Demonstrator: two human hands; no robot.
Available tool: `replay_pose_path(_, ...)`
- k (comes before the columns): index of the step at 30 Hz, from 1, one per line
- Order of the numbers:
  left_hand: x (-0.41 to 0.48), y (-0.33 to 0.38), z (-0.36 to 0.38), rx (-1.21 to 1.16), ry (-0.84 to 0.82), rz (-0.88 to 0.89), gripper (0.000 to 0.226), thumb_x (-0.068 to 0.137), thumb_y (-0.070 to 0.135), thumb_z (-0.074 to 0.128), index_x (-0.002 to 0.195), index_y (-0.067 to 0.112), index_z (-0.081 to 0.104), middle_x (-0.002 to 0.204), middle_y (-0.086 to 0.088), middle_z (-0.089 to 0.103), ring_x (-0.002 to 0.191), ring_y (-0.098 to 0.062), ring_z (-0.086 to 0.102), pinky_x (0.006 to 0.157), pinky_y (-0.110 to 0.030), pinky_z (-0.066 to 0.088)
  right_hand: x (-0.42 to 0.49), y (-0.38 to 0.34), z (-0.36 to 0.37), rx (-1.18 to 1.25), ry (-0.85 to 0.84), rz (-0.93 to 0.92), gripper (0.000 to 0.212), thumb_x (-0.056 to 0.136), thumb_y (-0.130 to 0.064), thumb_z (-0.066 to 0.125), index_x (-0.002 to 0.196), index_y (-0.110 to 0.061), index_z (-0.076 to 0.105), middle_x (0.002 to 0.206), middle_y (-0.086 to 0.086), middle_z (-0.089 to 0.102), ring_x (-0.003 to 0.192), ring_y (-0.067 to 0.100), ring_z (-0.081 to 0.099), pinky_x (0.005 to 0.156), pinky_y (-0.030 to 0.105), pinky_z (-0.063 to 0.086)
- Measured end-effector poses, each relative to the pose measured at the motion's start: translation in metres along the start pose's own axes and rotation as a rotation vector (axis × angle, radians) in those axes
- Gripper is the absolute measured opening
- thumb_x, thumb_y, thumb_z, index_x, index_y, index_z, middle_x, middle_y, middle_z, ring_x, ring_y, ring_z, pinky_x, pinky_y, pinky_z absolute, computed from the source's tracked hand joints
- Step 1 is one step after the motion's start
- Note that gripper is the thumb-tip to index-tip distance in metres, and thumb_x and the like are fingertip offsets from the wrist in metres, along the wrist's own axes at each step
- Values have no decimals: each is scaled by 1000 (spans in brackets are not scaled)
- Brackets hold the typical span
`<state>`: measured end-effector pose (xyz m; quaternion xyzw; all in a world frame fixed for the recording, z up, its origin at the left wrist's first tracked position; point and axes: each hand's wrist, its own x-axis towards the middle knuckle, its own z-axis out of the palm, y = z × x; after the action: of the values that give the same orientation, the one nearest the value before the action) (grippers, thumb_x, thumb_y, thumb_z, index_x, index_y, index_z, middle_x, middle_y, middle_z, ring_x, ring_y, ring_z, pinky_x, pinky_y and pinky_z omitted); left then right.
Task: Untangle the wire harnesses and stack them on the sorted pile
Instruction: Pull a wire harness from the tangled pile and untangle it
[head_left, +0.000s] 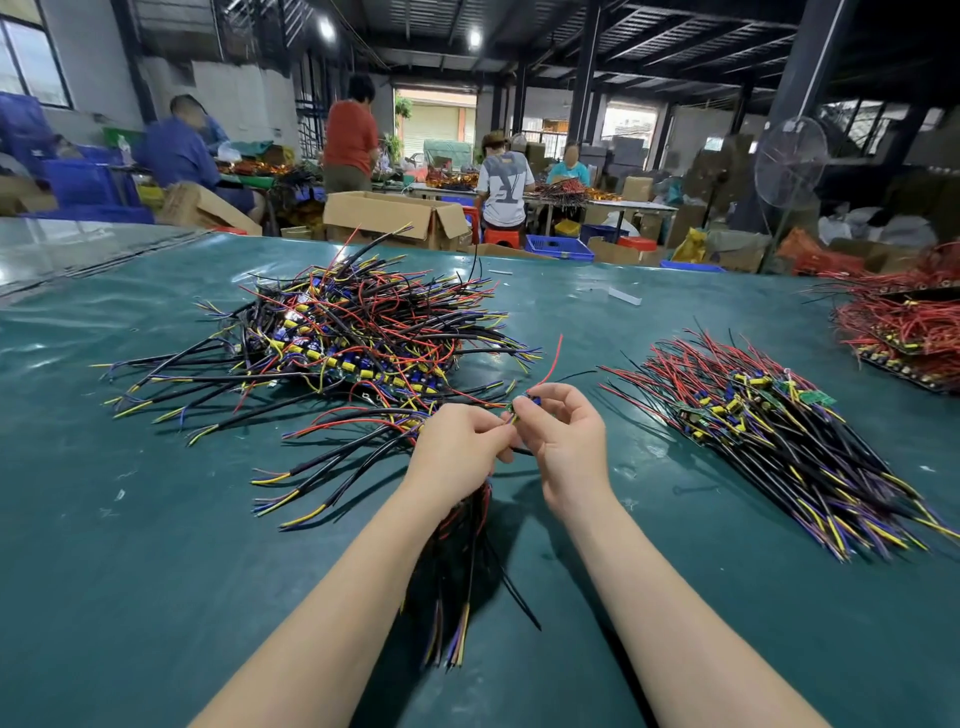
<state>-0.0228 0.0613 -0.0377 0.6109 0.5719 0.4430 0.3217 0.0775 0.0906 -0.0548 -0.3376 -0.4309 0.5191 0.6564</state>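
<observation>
Fingers (537, 410) of the right hand (566, 447) curl and pinch a small harness (519, 404) at its green board, held up off the mat (156, 519) in the middle of the view. The left hand (457, 441) pinches the harness's wire ends from the other side, fingertips almost touching the right's. One red lead sticks up and a black one trails off to the right. A dark bundle (457, 561) hangs below the left wrist; it seems to be held in that palm, though the grip itself is hidden. I judge the job well short of half done. The sorted pile (769, 431) to the right is neat, its wires all lying one way, but the tangle (353, 332) to the left is plainly bigger, with a loose clump (337, 441) just beside the left hand. Bare mat lies between the hands and the sorted pile, so the way across to it is open. The pile's wire tips fan toward the near right and could catch a passing lead. A red pile (904, 332) sits farther right, apart from it. The mat's far edge (571, 257) runs well behind the tangle.
</observation>
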Motion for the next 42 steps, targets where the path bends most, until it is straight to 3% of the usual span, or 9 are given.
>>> replay_pose_path(5, -1, 3, 0, -250, 12, -176, 26, 82, 2, 54, 58, 10, 61, 52, -2, 55, 34, -6, 39, 34, -12, 26, 1, -3, -4, 92, -123, 83, 21, 89, 2, 51, 73, -11, 50, 53, 0, 58, 47, 12, 60, 47, 21, 51)
replay_pose_path(9, 1, 5, -3, -384, -17, -317, 22, 83, 3, 51, 61, 6, 54, 51, -1, 38, 32, -7, 21, 33, -12, 13, 1, -5, -2, -25, -150, 25, 19, 87, 3, 55, 72, -9, 55, 51, -4, 60, 45, 10, 59, 49, 21, 53)
replay_pose_path(13, 0, 2, 0, -423, -91, -213, 22, 93, 14, 51, 74, 6, 57, 42, 8, 33, 31, -3, 19, 33, -12, 13, 2, -9, -5, -32, -124, -17, 19, 85, 3, 58, 69, -7, 58, 49, -4, 59, 45, 7, 58, 48, 18, 51)
replay_pose_path(18, 1, -2, -6, -221, -80, -47, 28, 90, 12, 54, 65, 11, 66, 38, 11, 26, 36, -6, 19, 38, -18, 16, 3, -7, -4, -55, -108, -5, 18, 86, 1, 58, 69, -6, 58, 46, -5, 52, 41, 6, 51, 47, 19, 51)
replay_pose_path(23, 0, -2, -4, -335, -134, -46, 26, 89, 7, 53, 67, 8, 66, 39, 9, 38, 32, -3, 23, 34, -12, 18, 5, -7, -5, 49, -139, 79, 19, 90, -4, 51, 72, -7, 58, 45, -5, 50, 42, 6, 49, 47, 20, 50)
replay_pose_path(29, 2, -5, -3, -406, -148, -74, 27, 92, 9, 51, 68, 7, 63, 41, 8, 50, 32, 1, 33, 34, -10, 22, 1, -3, -7, 20, -314, 70, 12, 90, 0, 49, 87, -7, 58, 49, -5, 56, 40, 10, 50, 48, 18, 46)
replay_pose_path(34, -2, -3, 0, -381, -259, -132, 32, 96, 17, 47, 67, 15, 62, 46, 10, 57, 38, 3, 46, 37, -10, 32, 3, 0, -8, -14, -154, 18, 15, 90, 0, 51, 80, -9, 59, 49, -4, 59, 41, 7, 50, 45, 16, 43)
replay_pose_path(38, -4, 1, 5, -238, -151, -11, 38, 95, 12, 48, 58, 10, 58, 37, 10, 50, 32, 1, 40, 36, -8, 29, 3, 0, -8, -170, -140, -66, 17, 92, -6, 52, 77, -13, 53, 37, -8, 45, 32, 4, 37, 37, 14, 30)
replay_pose_path(42, -4, 1, 7, -333, -202, -145, 36, 95, 16, 48, 61, 11, 59, 38, 11, 46, 31, 1, 35, 32, -10, 24, 5, 1, -6, -123, -211, 22, 21, 92, -5, 50, 75, -14, 44, 34, -10, 32, 28, 4, 26, 38, 15, 20)
